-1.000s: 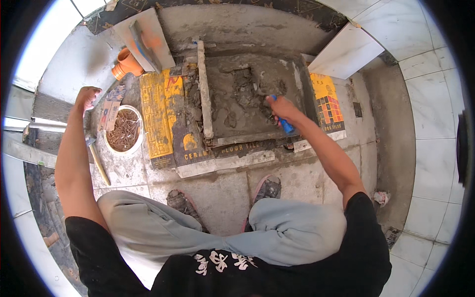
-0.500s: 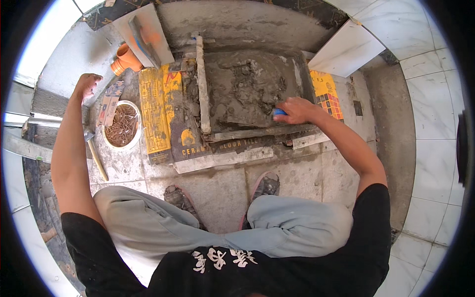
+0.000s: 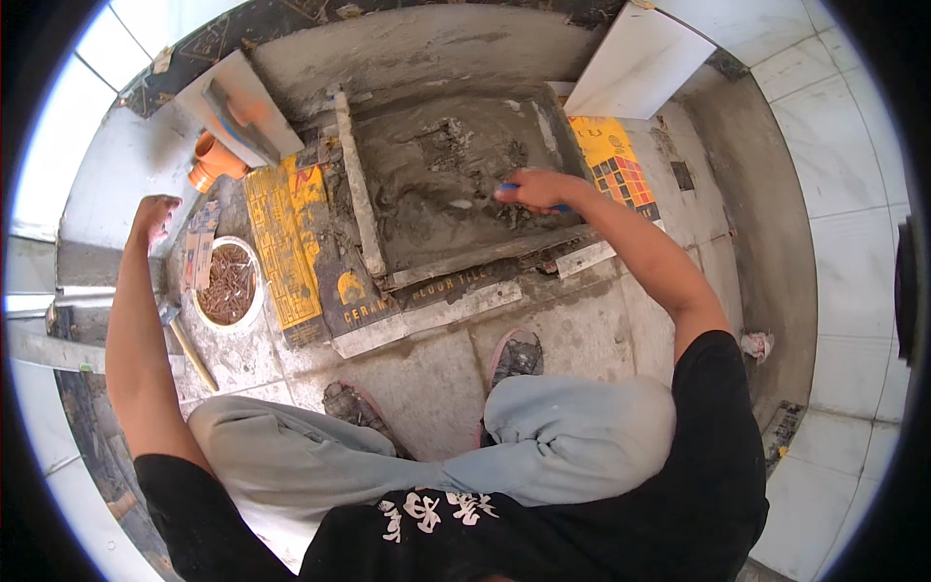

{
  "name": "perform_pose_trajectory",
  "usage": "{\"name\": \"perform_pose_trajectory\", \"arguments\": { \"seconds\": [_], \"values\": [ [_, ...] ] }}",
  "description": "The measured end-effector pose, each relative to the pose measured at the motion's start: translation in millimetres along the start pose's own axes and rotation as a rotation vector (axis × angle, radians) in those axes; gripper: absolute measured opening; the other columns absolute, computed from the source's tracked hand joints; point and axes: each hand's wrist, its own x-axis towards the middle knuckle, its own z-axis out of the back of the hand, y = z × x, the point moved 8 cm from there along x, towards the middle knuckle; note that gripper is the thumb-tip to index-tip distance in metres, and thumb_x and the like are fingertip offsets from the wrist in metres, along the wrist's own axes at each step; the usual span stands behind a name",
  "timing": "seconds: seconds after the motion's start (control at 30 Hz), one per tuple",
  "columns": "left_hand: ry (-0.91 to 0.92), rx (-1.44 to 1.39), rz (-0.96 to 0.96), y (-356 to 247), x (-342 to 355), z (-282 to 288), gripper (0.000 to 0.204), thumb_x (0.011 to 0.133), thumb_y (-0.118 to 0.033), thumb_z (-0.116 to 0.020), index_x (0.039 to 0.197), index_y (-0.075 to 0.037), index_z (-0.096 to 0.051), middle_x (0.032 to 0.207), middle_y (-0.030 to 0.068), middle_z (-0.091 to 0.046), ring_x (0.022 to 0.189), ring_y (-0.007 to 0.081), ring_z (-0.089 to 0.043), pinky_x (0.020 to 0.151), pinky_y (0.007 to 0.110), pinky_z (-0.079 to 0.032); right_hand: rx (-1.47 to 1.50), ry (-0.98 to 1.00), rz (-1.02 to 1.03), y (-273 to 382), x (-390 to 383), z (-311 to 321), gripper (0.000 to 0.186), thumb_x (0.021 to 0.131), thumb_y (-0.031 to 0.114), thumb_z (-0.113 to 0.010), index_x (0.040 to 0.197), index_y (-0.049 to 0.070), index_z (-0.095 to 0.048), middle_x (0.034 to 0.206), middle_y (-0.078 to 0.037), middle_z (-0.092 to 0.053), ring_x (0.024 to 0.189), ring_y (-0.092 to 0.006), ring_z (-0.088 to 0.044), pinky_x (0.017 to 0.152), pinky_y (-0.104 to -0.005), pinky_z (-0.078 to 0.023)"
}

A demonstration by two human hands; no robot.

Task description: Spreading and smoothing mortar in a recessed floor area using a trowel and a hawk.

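Item, right grip (image 3: 543,190): mine, closing firmly around a blue-handled tool (image 3: 507,187), my fingers covering most of the handle and leaving only bits of blue showing at either side. Item, change: compared with half a second ago, the grip is standing farther from the near batten (image 3: 490,260), and a wider strip of wet grey mortar (image 3: 417,233) is showing between the two; the lumpy patch beyond is looking smaller, and the mortar on the near side is lying smoother. From this I am judging that the working of the mortar is advancing but not yet finishing, since ridges and clods are still showing. Item, position: the tool is sitting over the right-hand part of the mortar, well apart from the left batten (image 3: 359,189). Item, axis: the handle is lying nearly crosswise, its long axis running from a left, slightly farther end to a right, slightly nearer end; any blade is blending into the grey, so I cannot tell which way it is pointing. Item, left grip (image 3: 155,215): hanging raised near the pale wall (image 3: 126,150), fingers curling, nothing showing in it; whether it is closing on or leaning against anything, I cannot tell. Item, surroundings: yellow-and-black cardboard (image 3: 283,250) is lying beside the left batten, and an orange pipe fitting (image 3: 218,158) is resting beyond it.
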Motion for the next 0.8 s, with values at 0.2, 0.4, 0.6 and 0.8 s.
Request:
{"name": "perform_pose_trajectory", "arguments": {
  "seconds": [0.2,0.4,0.6,0.8],
  "values": [
    [-0.032,0.01,-0.021,10.0,-8.4,11.6,0.034,0.081,-0.026,-0.063,0.109,-0.008,-0.069,0.088,0.0076,-0.055,0.085,0.024,-0.053,0.087,0.054,-0.046,0.113,-0.046,-0.124,-15.1,-72.8,61.4,0.042,0.09,0.043,-0.057,0.093,0.001,-0.061,0.066,-0.01,-0.058,0.048,-0.0195,-0.055,0.046,-0.0366,-0.046],
    [-0.045,-0.038,0.01,14.8,-5.5,3.2,0.038,0.08,-0.028,-0.062,0.111,-0.007,-0.068,0.086,0.0064,-0.054,0.086,0.0235,-0.054,0.093,0.058,-0.042,-0.136,-0.099,-0.224,-42.0,-73.1,44.8,0.039,0.078,0.034,-0.064,0.097,0.0,-0.06,0.087,-0.023,-0.066,0.08,-0.0362,-0.066,0.073,-0.043,-0.051],
    [-0.039,-0.072,-0.049,-0.1,0.6,1.2,0.031,0.081,-0.025,-0.062,0.106,-0.007,-0.07,0.078,0.0026,-0.05,0.071,0.0187,-0.049,0.082,0.053,-0.046,-0.232,-0.621,-0.07,-37.6,-92.1,50.6,0.038,0.079,0.032,-0.058,0.094,-0.003,-0.06,0.088,-0.027,-0.066,0.087,-0.0401,-0.066,0.077,-0.0471,-0.052],
    [0.036,-0.011,-0.008,8.6,5.8,-25.1,0.027,0.081,-0.024,-0.062,0.101,-0.007,-0.071,0.075,0.0029,-0.051,0.072,0.0194,-0.052,0.083,0.057,-0.047,-0.093,-0.483,-0.331,-83.9,-50.5,52.7,0.037,0.078,0.03,-0.058,0.092,-0.004,-0.065,0.092,-0.027,-0.066,0.089,-0.0411,-0.065,0.078,-0.0477,-0.052]
  ]
}}
